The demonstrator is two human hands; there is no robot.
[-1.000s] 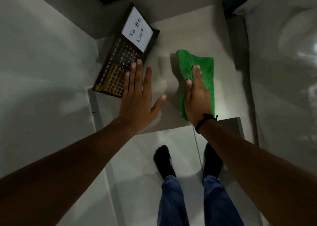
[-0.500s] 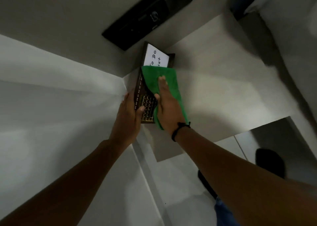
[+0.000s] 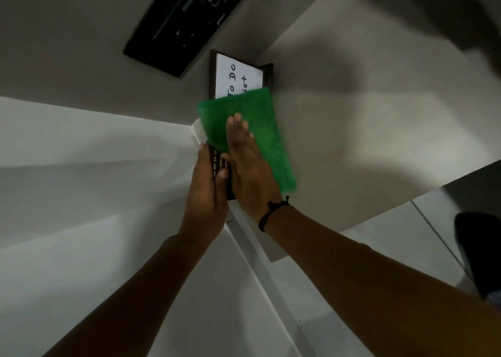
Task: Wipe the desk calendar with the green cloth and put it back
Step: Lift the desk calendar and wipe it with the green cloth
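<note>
The dark desk calendar lies in the left back corner of the grey table, its white "To Do List" panel showing at the far end. The green cloth is spread over its middle. My right hand lies flat on the cloth, fingers straight and pointing away from me, pressing it onto the calendar. My left hand grips the calendar's near left edge, thumb on its face beside the month names. Most of the calendar's grid is hidden under the cloth and my hands.
The grey table stretches to the right of the calendar. White walls meet at the corner on the left. A black panel hangs on the wall behind the calendar. My dark-socked foot stands on the pale floor at the right.
My right hand carried the cloth from the table onto the calendar and has slid it farther up toward the white panel. My left hand went from hovering open to gripping the calendar's edge.
</note>
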